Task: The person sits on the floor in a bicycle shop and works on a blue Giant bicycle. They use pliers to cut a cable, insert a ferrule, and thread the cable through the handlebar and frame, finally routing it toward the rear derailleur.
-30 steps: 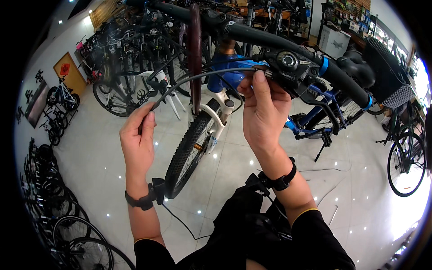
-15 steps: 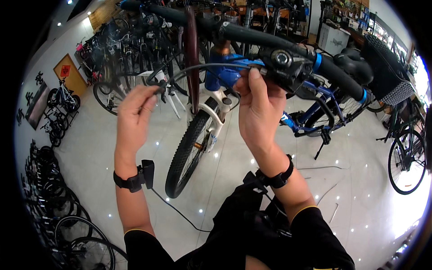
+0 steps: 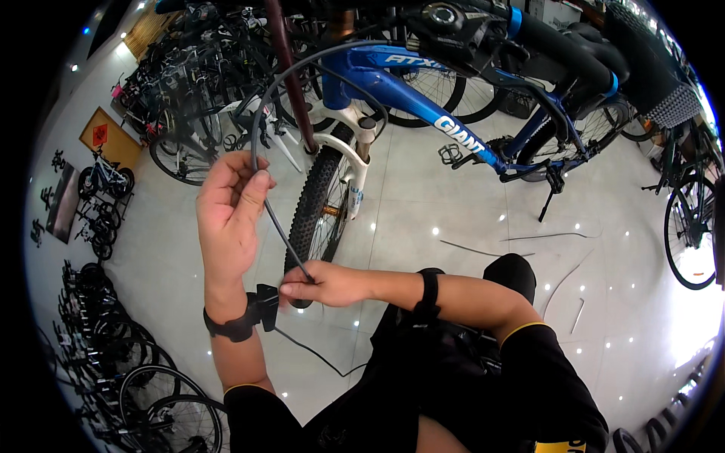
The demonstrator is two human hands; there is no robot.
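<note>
A dark grey cable housing runs from the brake and shift lever unit on the handlebar and arcs down to the left. My left hand pinches it between thumb and fingers, left of the bike's front wheel. Lower down, the housing's end part reaches my right hand, whose fingers are closed around it in front of the front tyre. The tip is hidden by the fingers. The bike has a blue frame and a white fork. Each wrist wears a black strap.
A maroon pole stands beside the bike's head tube. Thin cable lengths and an L-shaped rod lie on the tiled floor at right. Parked bikes crowd the back, and several wheels line the left side. A bike with a basket stands right.
My right hand has left the lever unit and come down to the housing's lower part. My left hand holds the housing farther from its end. The view has tilted downward.
</note>
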